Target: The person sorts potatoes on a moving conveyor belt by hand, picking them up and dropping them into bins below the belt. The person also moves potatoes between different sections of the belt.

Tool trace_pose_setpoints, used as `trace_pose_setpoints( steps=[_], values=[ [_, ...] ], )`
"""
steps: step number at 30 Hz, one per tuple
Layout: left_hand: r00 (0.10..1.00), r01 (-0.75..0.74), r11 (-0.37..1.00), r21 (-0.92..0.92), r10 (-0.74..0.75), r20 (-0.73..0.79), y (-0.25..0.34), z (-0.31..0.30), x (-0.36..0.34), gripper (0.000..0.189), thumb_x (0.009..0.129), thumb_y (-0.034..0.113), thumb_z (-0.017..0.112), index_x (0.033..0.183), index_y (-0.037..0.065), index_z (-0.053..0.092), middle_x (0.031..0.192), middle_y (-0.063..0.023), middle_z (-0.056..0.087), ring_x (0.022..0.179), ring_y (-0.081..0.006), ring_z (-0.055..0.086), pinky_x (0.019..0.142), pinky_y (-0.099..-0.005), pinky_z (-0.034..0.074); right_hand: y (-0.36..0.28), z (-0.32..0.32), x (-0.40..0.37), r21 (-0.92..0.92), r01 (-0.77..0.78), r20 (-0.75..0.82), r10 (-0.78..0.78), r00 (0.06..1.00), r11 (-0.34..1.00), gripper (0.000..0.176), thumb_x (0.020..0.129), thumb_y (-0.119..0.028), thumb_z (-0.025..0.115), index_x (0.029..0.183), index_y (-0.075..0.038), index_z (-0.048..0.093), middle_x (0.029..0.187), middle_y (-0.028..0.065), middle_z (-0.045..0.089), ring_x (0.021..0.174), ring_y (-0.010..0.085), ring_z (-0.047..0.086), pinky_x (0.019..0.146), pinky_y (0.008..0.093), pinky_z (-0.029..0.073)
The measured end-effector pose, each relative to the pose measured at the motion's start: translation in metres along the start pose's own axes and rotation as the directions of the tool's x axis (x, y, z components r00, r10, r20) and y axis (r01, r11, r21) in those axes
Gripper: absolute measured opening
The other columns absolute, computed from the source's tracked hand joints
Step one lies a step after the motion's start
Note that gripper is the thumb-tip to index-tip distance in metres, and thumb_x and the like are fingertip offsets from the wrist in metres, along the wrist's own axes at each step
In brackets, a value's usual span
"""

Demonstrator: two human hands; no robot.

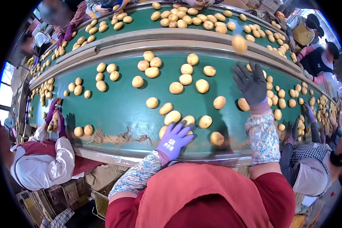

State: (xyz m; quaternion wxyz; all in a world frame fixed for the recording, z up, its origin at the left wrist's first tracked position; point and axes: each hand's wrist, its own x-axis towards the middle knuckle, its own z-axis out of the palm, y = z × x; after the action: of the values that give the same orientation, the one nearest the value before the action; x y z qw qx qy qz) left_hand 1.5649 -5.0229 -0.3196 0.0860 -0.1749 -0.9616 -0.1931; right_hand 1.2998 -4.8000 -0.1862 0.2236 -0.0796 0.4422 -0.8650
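Note:
My left hand, in a light purple glove with white print, lies back up at the near side of the green belt. Its fingers are spread and touch or partly cover a potato and another potato. A larger potato sits just beyond the fingertips. My right hand, in a glove with a dark grey palm, is raised with fingers outstretched and nothing in it. Past its fingertips a blurred potato appears in the air near the divider. Another potato lies beside the right wrist.
A wooden divider separates this belt from a second belt carrying many potatoes. Dry roots and debris lie along the near edge. Co-workers stand at left, right and across the belts. A metal rim borders the near side.

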Motion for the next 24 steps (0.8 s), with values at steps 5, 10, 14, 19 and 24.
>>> trace_pose_setpoints(
  steps=[5, 10, 14, 19, 24],
  values=[
    [0.895, 0.404, 0.913, -0.052, -0.407, -0.183, -0.099, -0.037, -0.065, 0.059, 0.074, 0.017, 0.07, 0.132, 0.016, 0.059, 0.121, -0.0164, 0.057, 0.11, -0.0417, 0.055, 0.094, -0.0523, 0.044, 0.034, 0.005, -0.09, -0.991, 0.109, 0.082, 0.293, 0.953, -0.076, 0.04, 0.094, -0.029, 0.07, 0.126, -0.007, 0.064, 0.107, 0.0142, 0.072, 0.095, 0.0264, 0.071, 0.085, 0.0376, 0.056],
    [0.578, 0.685, 0.707, -0.176, -0.674, -0.46, -0.153, -0.039, -0.125, 0.068, 0.084, 0.018, 0.074, 0.143, -0.003, 0.048, 0.141, -0.0277, 0.052, 0.125, -0.0457, 0.053, 0.107, -0.05, 0.042, 0.118, -0.02, -0.163, -0.981, -0.016, -0.095, 0.405, 0.909, -0.195, 0.056, 0.087, -0.037, 0.074, 0.131, -0.007, 0.057, 0.113, 0.0245, 0.069, 0.104, 0.0426, 0.067, 0.089, 0.0498, 0.053],
    [0.673, 0.513, 0.8, -0.312, -0.6, -0.432, -0.133, -0.037, -0.108, 0.064, 0.086, 0.017, 0.074, 0.14, -0.005, 0.049, 0.135, -0.0294, 0.054, 0.123, -0.0477, 0.053, 0.106, -0.0509, 0.043, 0.163, 0.055, -0.144, -0.985, 0.143, 0.174, 0.623, 0.763, 0.1, 0.047, 0.086, -0.033, 0.075, 0.123, -0.007, 0.063, 0.11, 0.0199, 0.071, 0.102, 0.0406, 0.067, 0.085, 0.0455, 0.055],
    [0.935, 0.304, 0.934, -0.186, -0.33, -0.13, -0.107, -0.03, -0.121, 0.064, 0.081, 0.025, 0.079, 0.134, -0.001, 0.056, 0.143, -0.0233, 0.052, 0.131, -0.048, 0.047, 0.109, -0.0557, 0.038, 0.168, 0.091, -0.084, -0.962, 0.019, 0.076, 0.202, 0.976, 0.271, 0.045, 0.086, -0.025, 0.075, 0.126, -0.008, 0.063, 0.11, 0.0196, 0.068, 0.101, 0.0386, 0.066, 0.089, 0.046, 0.053],
    [0.946, 0.286, 0.94, -0.187, -0.308, -0.103, -0.108, -0.031, -0.13, 0.065, 0.082, 0.037, 0.077, 0.135, 0.006, 0.057, 0.145, -0.0182, 0.051, 0.129, -0.0451, 0.047, 0.107, -0.0592, 0.036, 0.225, 0.105, -0.039, -0.719, 0.594, 0.542, 0.244, 0.804, -0.361, 0.054, 0.078, -0.021, 0.075, 0.13, -0.017, 0.062, 0.128, 0.0175, 0.059, 0.111, 0.0368, 0.06, 0.096, 0.0449, 0.049]
  ],
)
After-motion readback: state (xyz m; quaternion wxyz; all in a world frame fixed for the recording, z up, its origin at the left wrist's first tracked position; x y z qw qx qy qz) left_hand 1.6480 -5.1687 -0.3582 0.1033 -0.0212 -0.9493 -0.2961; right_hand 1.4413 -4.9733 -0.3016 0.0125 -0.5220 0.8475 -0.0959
